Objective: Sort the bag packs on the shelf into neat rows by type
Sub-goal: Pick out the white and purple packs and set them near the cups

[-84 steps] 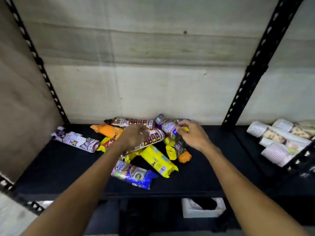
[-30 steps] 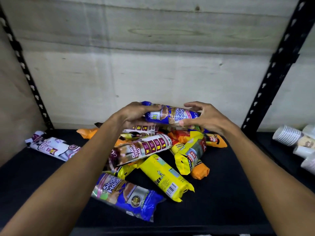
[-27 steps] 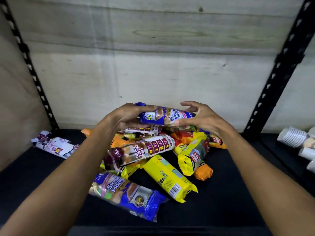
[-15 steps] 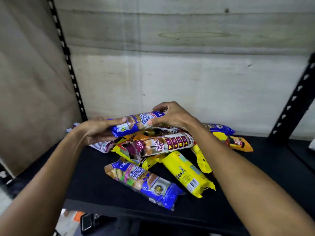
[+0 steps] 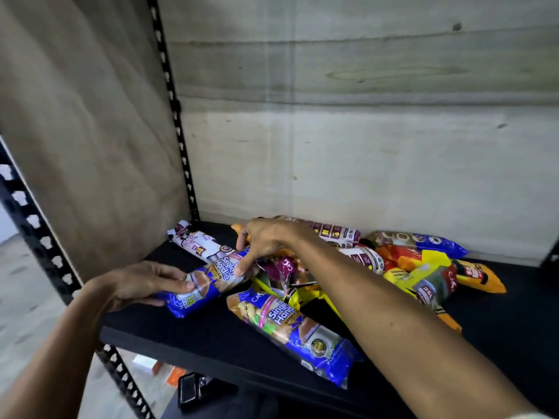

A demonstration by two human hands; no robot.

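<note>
Black shelf [image 5: 211, 337] against plywood: left hand [image 5: 136, 285] and right hand [image 5: 266, 243] each pinch an end of the blue pack [image 5: 208, 282], low at front-left beside the pile [image 5: 378, 267]; looks light, soft, slippery, so end-gripping suits.

Shelf board [image 5: 211, 337]: black. Upright post [image 5: 174, 116]: black, with pale slot holes. Back wall [image 5: 363, 131]: grey-beige, wood-grain streaks. Held pack [image 5: 208, 282]: blue and white, white "Single Handle" lettering. Front pack [image 5: 296, 331]: blue, orange end, green accents. Rear-left pack [image 5: 196, 243]: white and maroon. Pile packs [image 5: 423, 273]: yellow, orange, maroon.
</note>
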